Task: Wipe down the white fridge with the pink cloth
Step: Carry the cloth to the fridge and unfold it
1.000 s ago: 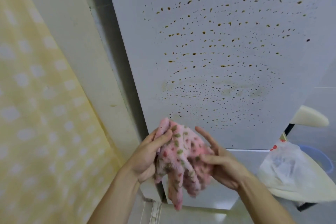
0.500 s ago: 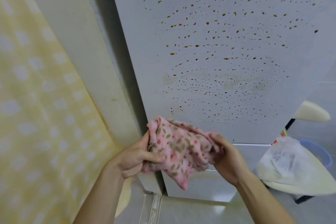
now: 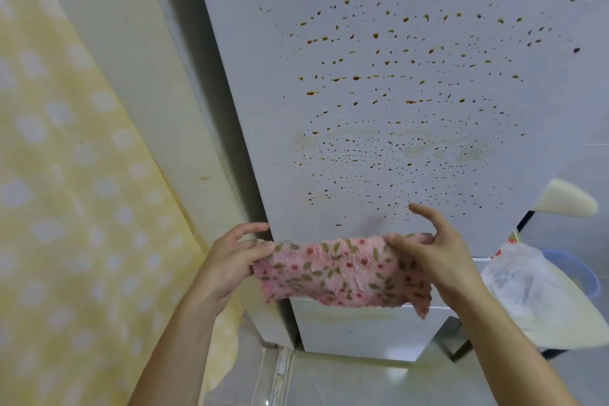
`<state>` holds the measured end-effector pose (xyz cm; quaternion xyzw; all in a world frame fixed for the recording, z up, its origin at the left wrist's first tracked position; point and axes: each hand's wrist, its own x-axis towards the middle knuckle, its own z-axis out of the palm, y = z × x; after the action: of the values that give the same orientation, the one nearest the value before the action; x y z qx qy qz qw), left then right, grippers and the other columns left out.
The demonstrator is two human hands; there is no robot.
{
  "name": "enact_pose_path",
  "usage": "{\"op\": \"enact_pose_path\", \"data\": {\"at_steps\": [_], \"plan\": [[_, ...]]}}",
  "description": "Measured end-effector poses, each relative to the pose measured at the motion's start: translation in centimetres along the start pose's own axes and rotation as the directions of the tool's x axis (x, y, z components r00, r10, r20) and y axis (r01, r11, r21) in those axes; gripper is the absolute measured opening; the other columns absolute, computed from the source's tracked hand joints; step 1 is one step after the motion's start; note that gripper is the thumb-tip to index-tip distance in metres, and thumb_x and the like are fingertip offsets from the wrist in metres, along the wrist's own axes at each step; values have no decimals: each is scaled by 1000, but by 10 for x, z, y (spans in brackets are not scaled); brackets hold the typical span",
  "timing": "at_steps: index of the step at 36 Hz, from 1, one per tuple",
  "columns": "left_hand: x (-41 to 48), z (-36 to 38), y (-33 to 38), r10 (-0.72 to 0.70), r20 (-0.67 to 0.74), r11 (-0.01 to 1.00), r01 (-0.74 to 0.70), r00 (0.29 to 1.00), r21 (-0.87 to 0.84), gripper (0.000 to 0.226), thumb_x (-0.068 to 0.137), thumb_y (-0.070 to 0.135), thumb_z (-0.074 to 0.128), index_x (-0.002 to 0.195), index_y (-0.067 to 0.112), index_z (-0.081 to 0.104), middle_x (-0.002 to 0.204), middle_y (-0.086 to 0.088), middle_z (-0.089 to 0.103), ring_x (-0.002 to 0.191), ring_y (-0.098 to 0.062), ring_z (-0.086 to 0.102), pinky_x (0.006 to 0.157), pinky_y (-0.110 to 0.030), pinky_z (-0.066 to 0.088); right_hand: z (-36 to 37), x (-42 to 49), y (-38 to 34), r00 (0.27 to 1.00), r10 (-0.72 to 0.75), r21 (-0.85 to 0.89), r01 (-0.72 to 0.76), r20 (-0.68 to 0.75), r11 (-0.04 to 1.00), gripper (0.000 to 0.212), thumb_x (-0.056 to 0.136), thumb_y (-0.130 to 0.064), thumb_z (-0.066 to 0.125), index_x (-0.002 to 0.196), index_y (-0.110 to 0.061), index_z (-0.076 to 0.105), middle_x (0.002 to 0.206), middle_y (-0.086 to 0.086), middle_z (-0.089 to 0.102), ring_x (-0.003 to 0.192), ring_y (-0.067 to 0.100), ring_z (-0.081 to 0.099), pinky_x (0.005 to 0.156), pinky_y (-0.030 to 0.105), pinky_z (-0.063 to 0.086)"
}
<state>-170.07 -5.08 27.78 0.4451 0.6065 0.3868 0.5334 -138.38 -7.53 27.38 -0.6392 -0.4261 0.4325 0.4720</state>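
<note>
Both forearms reach up. The left hand [image 3: 227, 260] pinches one end of the pink cloth [image 3: 342, 270], the right hand [image 3: 435, 254] the other, index finger raised

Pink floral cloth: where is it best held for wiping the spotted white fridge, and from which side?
Likely its two upper corners, from the near side: the pink floral fleece cloth hangs spread flat before the white fridge panel, left hand pinching one corner, right hand the other.

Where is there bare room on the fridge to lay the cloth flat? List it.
Bare: the fridge strip along its left edge, beside the brown spots, and the lower panel under the cloth. Crowded: spots cover the middle and top; a bag sits right.
</note>
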Motion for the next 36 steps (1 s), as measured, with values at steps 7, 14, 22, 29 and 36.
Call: {"op": "enact_pose_path", "data": {"at_steps": [7,14,22,29,36], "plan": [[-5,1,8,229,-76,965,-216,971,147,25,92,14,79,109,32,81,108,2,80,105,-5,74,99,-28,57,-12,4,-4,998,42,167,-50,55,985,37,71,-28,90,107,-22,80,93,17,80,83,27,78,79,38,59],[-2,-4,14,288,-31,872,-248,957,422,27,93,12,79,112,31,79,108,6,77,94,-7,75,91,-26,58,-20,9,-10,995,-99,-262,88,-31,961,18,81,-22,90,92,-32,81,78,-11,79,83,12,76,71,30,57],[5,7,18,382,-50,832,-319,923,454,23,99,26,69,78,19,65,99,8,68,91,-1,62,86,-19,47,-16,10,-16,943,-331,-431,306,18,849,17,96,-30,73,83,-24,64,104,-5,61,98,5,56,78,19,42],[5,40,18,264,-76,931,-233,962,282,60,90,66,51,95,6,51,85,-2,54,82,-35,61,83,-53,53,11,7,-16,953,-286,-318,244,-94,916,25,100,-32,69,83,-16,59,77,-5,67,74,4,60,59,14,42],[-13,89,13,173,76,959,-185,982,213,40,107,57,42,95,25,62,93,7,68,86,-9,65,87,-32,53,64,-30,-27,973,-228,-136,230,29,964,20,100,-39,69,88,-23,69,81,-13,73,78,4,69,82,31,55]]}}
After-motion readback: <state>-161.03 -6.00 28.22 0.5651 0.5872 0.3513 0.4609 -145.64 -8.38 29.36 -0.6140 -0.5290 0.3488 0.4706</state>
